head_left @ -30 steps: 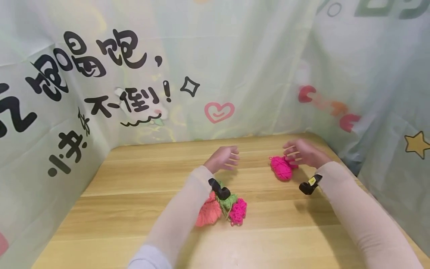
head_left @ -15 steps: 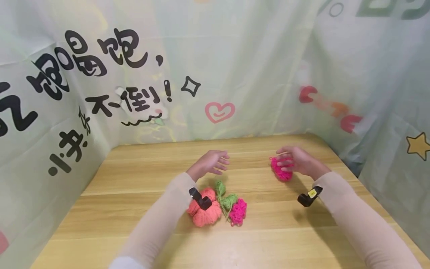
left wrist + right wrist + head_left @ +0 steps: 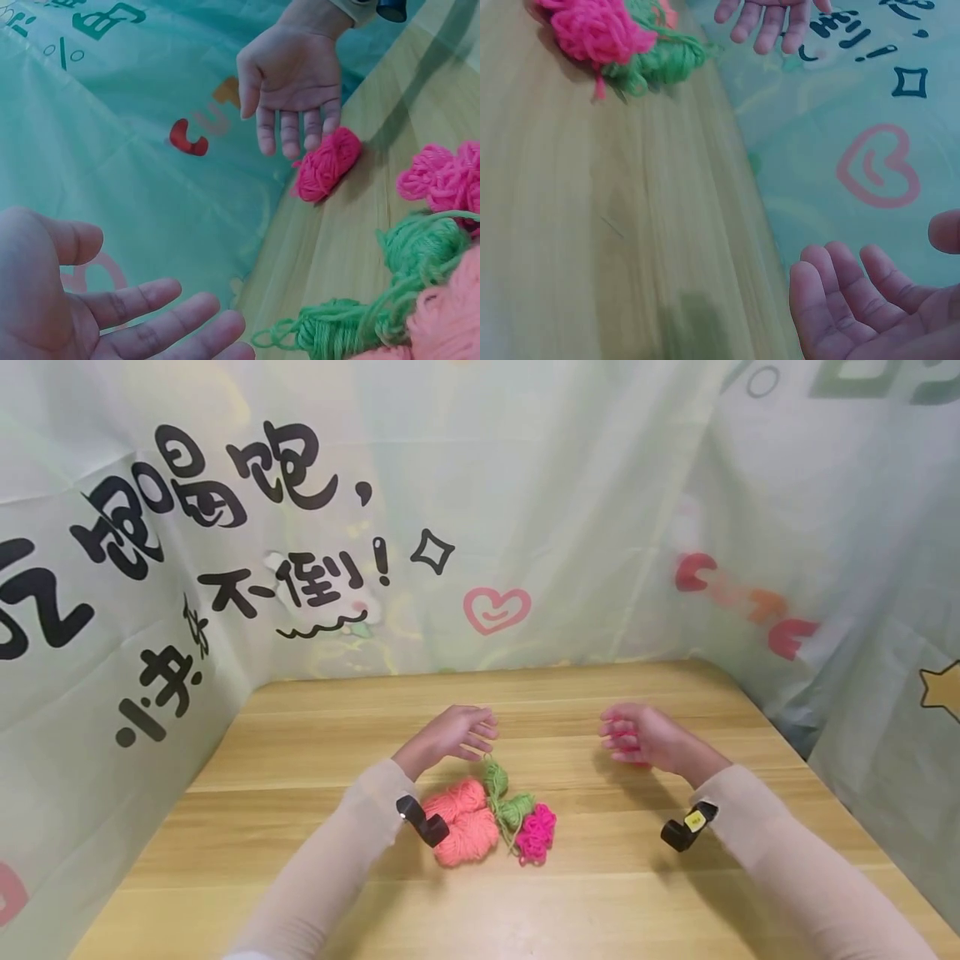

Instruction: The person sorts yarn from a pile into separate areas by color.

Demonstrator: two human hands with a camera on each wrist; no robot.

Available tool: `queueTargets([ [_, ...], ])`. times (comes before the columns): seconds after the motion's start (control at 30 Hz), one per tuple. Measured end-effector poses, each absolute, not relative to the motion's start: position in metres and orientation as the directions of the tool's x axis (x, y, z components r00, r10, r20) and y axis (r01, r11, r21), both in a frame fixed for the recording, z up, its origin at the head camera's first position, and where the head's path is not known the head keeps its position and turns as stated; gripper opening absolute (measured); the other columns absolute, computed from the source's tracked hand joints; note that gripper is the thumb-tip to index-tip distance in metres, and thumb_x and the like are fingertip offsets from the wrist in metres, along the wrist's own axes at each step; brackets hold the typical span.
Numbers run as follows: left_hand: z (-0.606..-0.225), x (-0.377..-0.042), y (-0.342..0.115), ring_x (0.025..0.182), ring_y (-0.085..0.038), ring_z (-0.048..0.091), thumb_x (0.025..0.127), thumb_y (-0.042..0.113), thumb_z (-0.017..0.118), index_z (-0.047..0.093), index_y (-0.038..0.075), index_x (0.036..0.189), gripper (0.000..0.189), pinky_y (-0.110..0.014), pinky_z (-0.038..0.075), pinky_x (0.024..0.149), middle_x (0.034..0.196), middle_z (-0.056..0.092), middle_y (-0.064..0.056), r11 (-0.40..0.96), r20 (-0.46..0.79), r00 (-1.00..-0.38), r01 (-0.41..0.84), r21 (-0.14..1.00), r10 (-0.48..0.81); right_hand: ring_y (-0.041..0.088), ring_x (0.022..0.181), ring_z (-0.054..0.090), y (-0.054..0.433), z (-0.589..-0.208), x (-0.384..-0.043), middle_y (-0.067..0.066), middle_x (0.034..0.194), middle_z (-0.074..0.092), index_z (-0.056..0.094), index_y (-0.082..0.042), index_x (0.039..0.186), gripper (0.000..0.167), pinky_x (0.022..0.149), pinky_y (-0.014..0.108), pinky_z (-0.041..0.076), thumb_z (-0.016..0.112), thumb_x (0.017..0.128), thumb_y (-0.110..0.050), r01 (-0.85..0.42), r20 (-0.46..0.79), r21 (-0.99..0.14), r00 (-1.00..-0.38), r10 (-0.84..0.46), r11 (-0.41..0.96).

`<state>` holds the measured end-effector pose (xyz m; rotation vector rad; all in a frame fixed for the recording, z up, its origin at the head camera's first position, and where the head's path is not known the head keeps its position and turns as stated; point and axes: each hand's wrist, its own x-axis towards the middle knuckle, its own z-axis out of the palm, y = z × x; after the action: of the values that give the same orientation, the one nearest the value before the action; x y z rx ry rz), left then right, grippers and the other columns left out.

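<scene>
"How far has the work got?"

"Partway, I'd judge. On the near side of the left hand (image 3: pixel 453 732), several pieces lie bunched on the surface (image 3: pixel 225 835): coral yarn (image 3: pixel 467 837), green yarn (image 3: pixel 517 811) beside it, and a pink bundle (image 3: pixel 536 833) at the right end."

"And what looks left over?"

"A single pink skein (image 3: pixel 328 166). It lies well apart from the bunch, on the right, by the right hand (image 3: pixel 643 735). In the head view that hand hides most of it."

"Is the skein held?"

"Not that I can see. The right fingers are gently bent with small gaps between them, and nothing is pinched. From the left wrist they overlap the skein's edge, but I can't tell whether they touch it."

"What about the left?"

"Its fingers are loosely spread, thumb well away from them, holding nothing. They hang near the upper end of the green yarn, apparently clear of it."

"So what's done?"

"The bunch sits together, loose strands of green running between its two small bundles. The lone skein seems the unsettled part: it's not in anyone's grip, and not with the others."
</scene>
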<state>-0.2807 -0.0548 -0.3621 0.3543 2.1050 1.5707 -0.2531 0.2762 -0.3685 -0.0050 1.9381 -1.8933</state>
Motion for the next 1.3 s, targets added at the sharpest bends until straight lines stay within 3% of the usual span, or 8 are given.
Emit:
queueTargets([
  [0.23, -0.365, -0.272, -0.067, 0.103, -0.033, 0.063, 0.105, 0.033, 0.038, 0.052, -0.005, 0.130, 0.048, -0.044, 0.053, 0.084, 0.120, 0.060, -0.022, 0.321, -0.230, -0.840, -0.071, 0.944, 0.491, 0.019, 0.085, 0.065, 0.266, -0.374, -0.244, 0.008, 0.099, 0.062, 0.047, -0.003, 0.114, 0.023, 0.078, 0.036, 0.054, 0.037, 0.104, -0.021, 0.298, -0.293, -0.954, -0.895, -0.336, 0.037],
  [0.37, -0.368, -0.267, -0.073, 0.106, -0.037, 0.061, 0.105, 0.032, 0.038, 0.052, -0.006, 0.130, 0.048, -0.047, 0.052, 0.086, 0.123, 0.058, -0.026, 0.319, -0.237, -0.837, -0.080, 0.944, 0.492, 0.023, 0.090, 0.064, 0.260, -0.379, -0.240, 0.009, 0.101, 0.061, 0.047, -0.003, 0.116, 0.026, 0.082, 0.039, 0.053, 0.038, 0.103, -0.023, 0.312, -0.309, -0.949, -0.889, -0.337, 0.048],
  [0.7, -0.376, -0.255, -0.086, 0.101, -0.033, 0.064, 0.103, 0.031, 0.040, 0.050, -0.008, 0.131, 0.049, -0.045, 0.054, 0.083, 0.118, 0.061, -0.021, 0.331, -0.248, -0.833, -0.083, 0.940, 0.495, 0.027, 0.093, 0.062, 0.245, -0.388, -0.227, 0.012, 0.105, 0.060, 0.042, 0.006, 0.127, 0.041, 0.084, 0.043, 0.051, 0.043, 0.101, -0.025, 0.322, -0.331, -0.943, -0.878, -0.346, 0.084],
  [1.0, -0.383, -0.242, -0.093, 0.100, -0.031, 0.064, 0.103, 0.029, 0.039, 0.050, -0.010, 0.130, 0.048, -0.042, 0.054, 0.082, 0.119, 0.060, -0.024, 0.335, -0.251, -0.823, -0.078, 0.939, 0.510, 0.024, 0.090, 0.062, 0.233, -0.402, -0.216, 0.015, 0.105, 0.061, 0.042, 0.006, 0.126, 0.039, 0.083, 0.044, 0.051, 0.041, 0.101, -0.025, 0.331, -0.332, -0.940, -0.843, -0.424, 0.079],
  [1.3, -0.389, -0.230, -0.099, 0.098, -0.029, 0.064, 0.103, 0.029, 0.040, 0.049, -0.009, 0.131, 0.048, -0.041, 0.054, 0.080, 0.113, 0.063, -0.017, 0.320, -0.252, -0.796, -0.077, 0.944, 0.550, 0.026, 0.091, 0.061, 0.224, -0.409, -0.209, 0.020, 0.111, 0.058, 0.038, 0.010, 0.128, 0.041, 0.083, 0.046, 0.052, 0.038, 0.101, -0.021, 0.326, -0.329, -0.941, -0.826, -0.458, 0.089],
])
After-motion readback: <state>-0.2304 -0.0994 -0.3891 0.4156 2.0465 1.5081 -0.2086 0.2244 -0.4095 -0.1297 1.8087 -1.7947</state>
